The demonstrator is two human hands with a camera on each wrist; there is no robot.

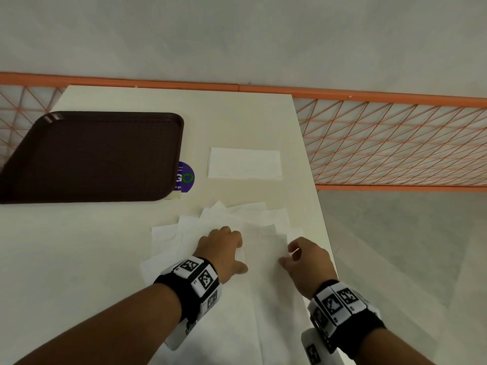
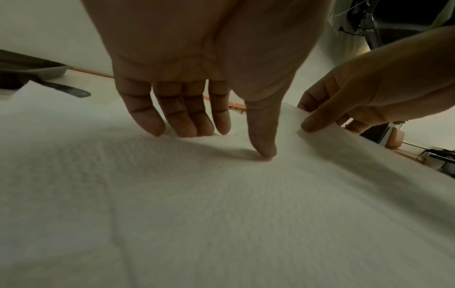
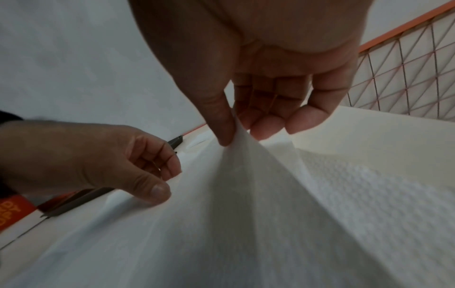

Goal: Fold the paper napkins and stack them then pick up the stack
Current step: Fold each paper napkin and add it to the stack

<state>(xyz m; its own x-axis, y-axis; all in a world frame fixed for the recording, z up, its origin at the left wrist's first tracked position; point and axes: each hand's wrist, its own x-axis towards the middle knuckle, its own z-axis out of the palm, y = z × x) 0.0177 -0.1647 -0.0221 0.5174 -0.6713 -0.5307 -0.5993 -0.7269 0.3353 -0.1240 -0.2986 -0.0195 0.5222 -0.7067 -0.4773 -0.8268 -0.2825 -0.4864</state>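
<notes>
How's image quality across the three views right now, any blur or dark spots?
Head view: evenly lit, sharp, edges bowed by the wide lens. Left wrist view: dim, left hand shadows the white paper napkin. Right wrist view: dim, right hand underlit, its pinch readable.

Purple sticker [image 1: 185, 177] on table [image 1: 105, 246] — "GO", "u go"; rest hidden by tray [image 1: 89, 156].

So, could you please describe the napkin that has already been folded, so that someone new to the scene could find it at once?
Start from the dark brown tray at the table's far left and look right, past the purple round sticker. There the folded napkin lies alone, a neat flat rectangle. Unlike it, the unfolded napkins nearer the person overlap in a loose pile under both hands.
</notes>
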